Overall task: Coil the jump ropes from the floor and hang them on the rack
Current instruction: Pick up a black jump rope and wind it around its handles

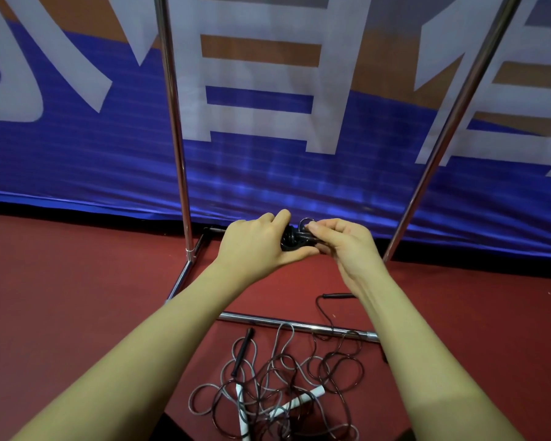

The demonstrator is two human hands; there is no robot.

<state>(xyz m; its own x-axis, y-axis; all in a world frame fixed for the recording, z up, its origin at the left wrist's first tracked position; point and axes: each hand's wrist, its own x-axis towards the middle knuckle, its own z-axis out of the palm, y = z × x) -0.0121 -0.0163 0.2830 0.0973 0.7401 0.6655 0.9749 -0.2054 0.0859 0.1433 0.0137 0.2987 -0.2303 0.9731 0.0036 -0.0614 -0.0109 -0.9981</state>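
- Both hands meet at chest height in front of a metal rack (175,128), working a small, tight bundle of black jump rope (291,241) held between them.
- The left hand (255,246) cups the coiled bundle, thumb underneath and fingers curled over its top.
- The right hand (341,240) pinches the rope's end, apparently its dark handles and a loop, against the bundle; the view is too cramped to say which.
- More ropes (277,386) lie tangled on the red floor (77,297) below, just in front of the rack's bottom bar (287,323): a black handle (242,351), two white handles (303,399) and loops crossing each other.
- A blue and white banner (299,154) hangs behind the rack's uprights.
- The coil looks nearly finished. To do the step well, the left hand should keep the turns squeezed flat while the right tucks the end through snugly, leaving one loop free for hanging.
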